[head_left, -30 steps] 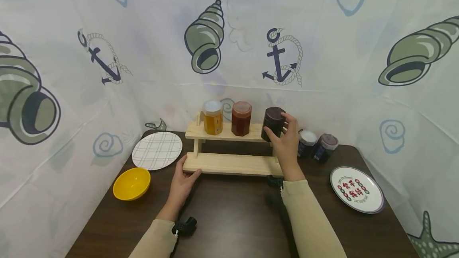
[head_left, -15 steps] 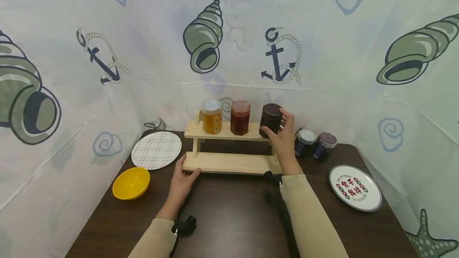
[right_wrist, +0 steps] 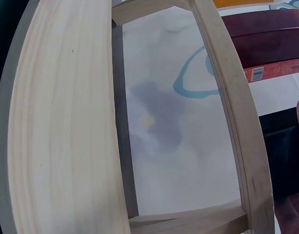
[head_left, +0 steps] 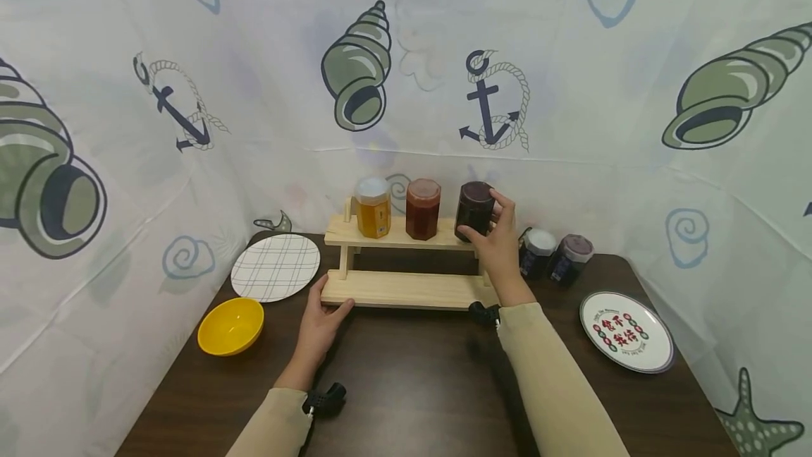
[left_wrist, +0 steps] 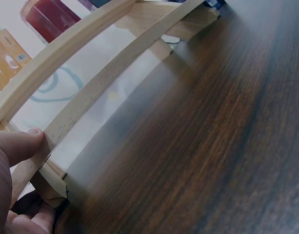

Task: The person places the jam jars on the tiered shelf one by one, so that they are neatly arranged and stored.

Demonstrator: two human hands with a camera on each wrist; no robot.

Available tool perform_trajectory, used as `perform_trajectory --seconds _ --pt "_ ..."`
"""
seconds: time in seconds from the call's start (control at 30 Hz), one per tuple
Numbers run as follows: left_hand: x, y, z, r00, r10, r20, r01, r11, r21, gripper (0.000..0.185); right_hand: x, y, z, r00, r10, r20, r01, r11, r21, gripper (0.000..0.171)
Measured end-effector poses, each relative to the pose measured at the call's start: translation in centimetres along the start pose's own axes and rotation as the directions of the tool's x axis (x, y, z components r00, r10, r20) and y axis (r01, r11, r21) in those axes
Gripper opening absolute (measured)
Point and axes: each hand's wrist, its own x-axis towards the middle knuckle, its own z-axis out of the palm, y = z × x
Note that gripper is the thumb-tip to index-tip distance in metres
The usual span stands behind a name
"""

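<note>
- Dark jar [head_left: 475,207] is gripped by the right hand [head_left: 499,245], fingers and thumb curled round its sides; it is placed at the right end of the wooden rack's [head_left: 406,288] upper shelf, upright; whether its base is fully seated cannot be told
- Rack's lower-shelf left corner is held by the left hand [head_left: 320,321]; thumb is laid on the front edge in the left wrist view [left_wrist: 12,146], other fingers tucked beneath the corner; rack is judged to be steadied
- Upper shelf is loaded left to right: amber jar [head_left: 373,206], red jar [head_left: 423,209], dark jar; all three set close in a row
- Lower shelf is shown bare
- Two more dark jars, white-lidded [head_left: 536,252] and purple-lidded [head_left: 571,258], are left on the table [head_left: 406,386] just right of the rack, touching or nearly so
- Progress judged: top row filled, third jar not yet released; two jars are still to be shelved, lower shelf free for them
- Also present: plaid plate [head_left: 275,267], yellow bowl [head_left: 230,326], printed plate [head_left: 626,332]; none touched
</note>
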Motion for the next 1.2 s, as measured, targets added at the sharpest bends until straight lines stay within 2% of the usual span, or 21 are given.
perform_trajectory --seconds 0.23,0.53,0.7,0.87,1.03,1.2 --pt "-0.2 -0.1 0.1 1.000 0.000 0.007 0.000 1.000 -0.009 0.094 -0.5 0.3 0.4 1.000 -0.019 -0.017 0.019 1.000 0.003 0.101" --pt "-0.3 0.0 0.1 1.000 0.000 0.002 0.000 1.000 -0.002 0.094 -0.9 0.9 0.5 1.000 -0.009 0.016 0.010 1.000 -0.030 0.110" --pt "-0.3 0.1 0.1 1.000 -0.007 0.008 0.007 1.000 -0.014 0.094 -0.9 1.2 0.5 0.999 -0.034 0.020 0.035 0.998 -0.042 0.111" --pt "-0.3 0.2 0.1 1.000 -0.006 0.003 0.006 1.000 -0.004 0.094 -1.0 1.2 0.0 0.996 -0.056 0.065 0.058 0.998 -0.030 0.114" --pt "-0.2 0.3 0.2 1.000 0.004 0.005 -0.004 1.000 0.005 0.094 -1.2 1.1 -1.1 0.992 -0.033 0.120 0.038 0.998 -0.044 0.117" --pt "-0.2 0.3 0.2 1.000 -0.004 -0.006 0.004 1.000 0.005 0.093 -1.7 1.2 -2.1 0.989 0.018 0.146 -0.008 0.998 -0.065 0.110"
